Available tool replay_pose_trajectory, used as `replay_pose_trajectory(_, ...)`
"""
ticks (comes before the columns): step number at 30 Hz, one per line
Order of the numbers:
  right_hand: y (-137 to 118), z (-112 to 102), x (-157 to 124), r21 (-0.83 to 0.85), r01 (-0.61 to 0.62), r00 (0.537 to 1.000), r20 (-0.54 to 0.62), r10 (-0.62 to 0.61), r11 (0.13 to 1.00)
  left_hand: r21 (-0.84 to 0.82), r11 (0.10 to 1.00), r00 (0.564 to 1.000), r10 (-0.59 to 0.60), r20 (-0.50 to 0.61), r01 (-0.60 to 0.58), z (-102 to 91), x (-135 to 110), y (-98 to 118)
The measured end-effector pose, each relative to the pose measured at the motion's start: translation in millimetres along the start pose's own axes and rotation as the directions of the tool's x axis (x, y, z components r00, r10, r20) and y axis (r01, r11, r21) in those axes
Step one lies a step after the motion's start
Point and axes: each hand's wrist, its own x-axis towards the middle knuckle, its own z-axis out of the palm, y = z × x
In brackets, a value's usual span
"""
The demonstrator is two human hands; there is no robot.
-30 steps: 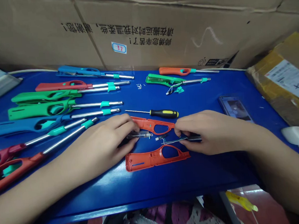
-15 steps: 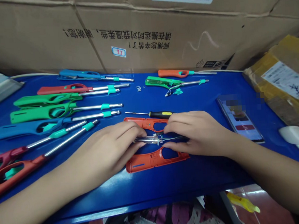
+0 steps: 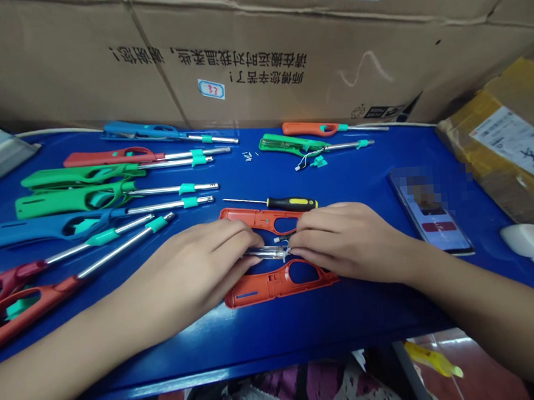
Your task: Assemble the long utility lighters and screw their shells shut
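My left hand (image 3: 216,258) is closed around a clear lighter fuel tank (image 3: 268,253), holding it level between the two orange casing halves. At the tank's right end, my right hand (image 3: 343,240) pinches the thin wires by the valve; its fingertips hide most of them. A small white connector (image 3: 279,240) shows just left of those fingers. The upper orange casing half (image 3: 247,215) lies behind the tank, the lower half (image 3: 259,287) in front, its hollow side up. A black and yellow screwdriver (image 3: 292,204) lies behind my right hand.
Several long-necked lighters, among them a blue one (image 3: 54,227) and a red one (image 3: 104,158), lie at left. An opened green lighter (image 3: 293,144) and an orange one (image 3: 307,127) lie at the back. A phone (image 3: 427,213) and cardboard box (image 3: 518,127) stand right.
My right hand has moved left along the wires to the tank's valve end. My left hand still holds the tank in nearly the same place.
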Motion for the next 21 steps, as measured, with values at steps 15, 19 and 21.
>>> replay_pose_trajectory(15,6.2,-5.3,-4.2,-0.034,-0.013,1.0,0.0,0.013,0.999,0.125,0.991,0.998,-0.053,0.034,0.048,-9.5,-3.1,-7.2)
replay_pose_trajectory(19,6.1,-5.6,-3.2,-0.045,-0.005,1.0,0.001,0.005,0.999,0.152,0.986,0.996,-0.075,0.046,0.067,-12.4,-4.5,-7.6)
replay_pose_trajectory(21,6.8,-8.4,-2.9,-0.049,-0.019,1.0,0.022,0.02,0.999,0.163,0.984,0.996,-0.076,0.035,0.069,-13.1,-5.2,-6.5)
